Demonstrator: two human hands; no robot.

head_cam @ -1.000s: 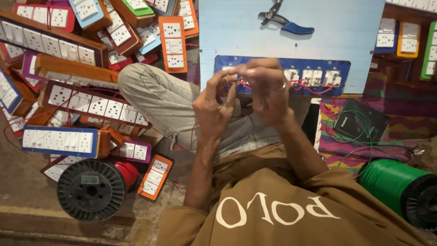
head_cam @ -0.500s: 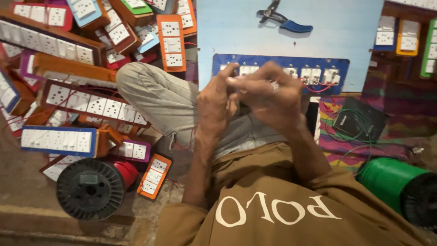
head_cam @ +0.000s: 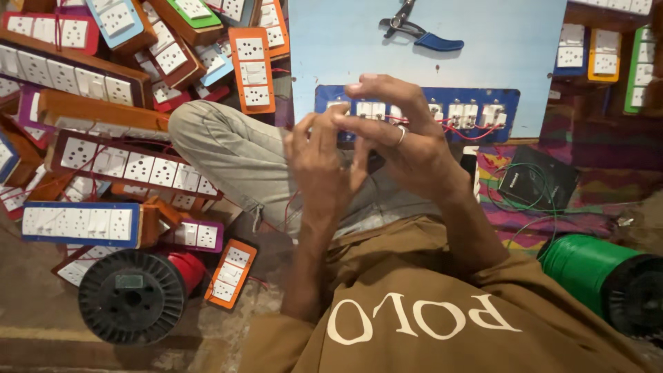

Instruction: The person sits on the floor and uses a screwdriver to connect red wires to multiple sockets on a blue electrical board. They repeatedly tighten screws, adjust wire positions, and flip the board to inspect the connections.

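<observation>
My left hand (head_cam: 319, 169) and my right hand (head_cam: 404, 141) are raised together above my lap, fingertips meeting. They pinch a thin red wire (head_cam: 289, 207); a short length trails down below my left wrist and the rest is hidden by the fingers. My right hand wears a ring. Just behind the hands a dark blue switch panel (head_cam: 507, 103) with white switches and red wiring leans against a light blue board (head_cam: 345, 48).
Blue-handled pliers (head_cam: 423, 33) lie on the light blue board. Several switchboards in coloured frames (head_cam: 131, 166) are piled at left. A black-flanged red wire spool (head_cam: 131, 297) sits at lower left, a green spool (head_cam: 594, 269) at right, beside a black box (head_cam: 539, 183) and loose green wire.
My hands have closed in on each other: the fingertips that were slightly apart with red wire showing between them are now pressed together, the right fingers arched over the left.
</observation>
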